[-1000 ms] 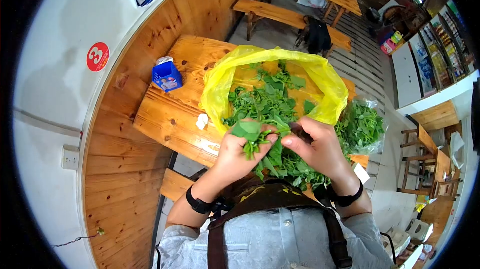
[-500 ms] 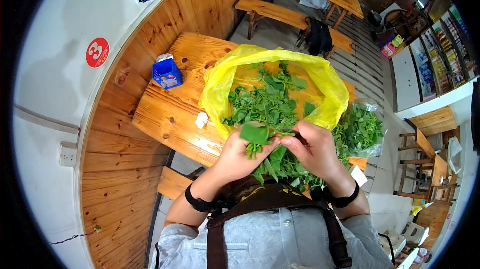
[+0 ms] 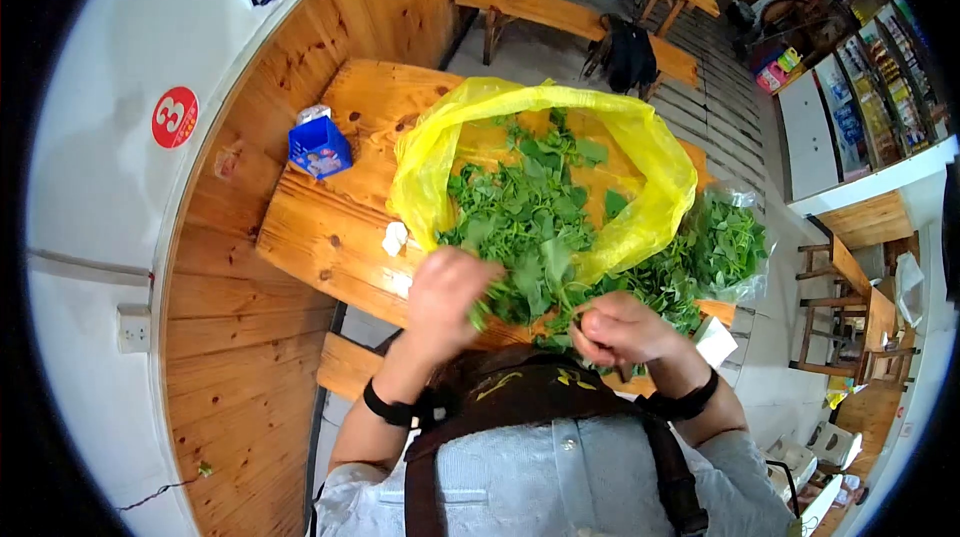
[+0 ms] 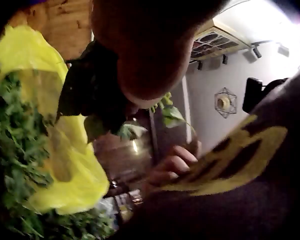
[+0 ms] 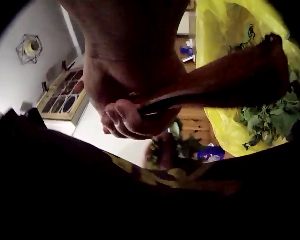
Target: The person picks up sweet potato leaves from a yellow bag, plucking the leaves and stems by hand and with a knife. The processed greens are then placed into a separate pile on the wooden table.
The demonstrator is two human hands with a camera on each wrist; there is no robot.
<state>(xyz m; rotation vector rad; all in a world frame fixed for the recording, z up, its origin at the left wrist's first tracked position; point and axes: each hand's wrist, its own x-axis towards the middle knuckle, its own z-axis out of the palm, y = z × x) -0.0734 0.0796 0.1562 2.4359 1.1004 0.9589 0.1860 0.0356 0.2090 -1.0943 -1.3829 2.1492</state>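
In the head view my left hand [image 3: 450, 297], blurred, grips green stems over the near edge of the leaf pile [image 3: 530, 207]; the left wrist view has dark leaves [image 4: 90, 92] beside its thumb. My right hand [image 3: 625, 329] is a little to the right, fingers curled, pinching the stem of a leafy sprig [image 3: 556, 262]. That hand [image 4: 172, 167] and a sprig leaf [image 4: 173, 116] also show beyond my left thumb. The pile lies inside and in front of an open yellow bag [image 3: 425, 172]. In the right wrist view the curled fingers [image 5: 125, 120] hide what they hold.
The wooden table [image 3: 320, 227] carries a blue box [image 3: 320, 147] and a crumpled white tissue [image 3: 395, 238] on the left. A clear bag of greens [image 3: 730, 242] lies at the right, with a white object [image 3: 714, 342] nearer. A bench [image 3: 530, 15] stands beyond.
My hands, close together before, have moved apart: the left to the left, the right lower and nearer my body. A sprig now hangs by the right hand. The camera view has shifted slightly.
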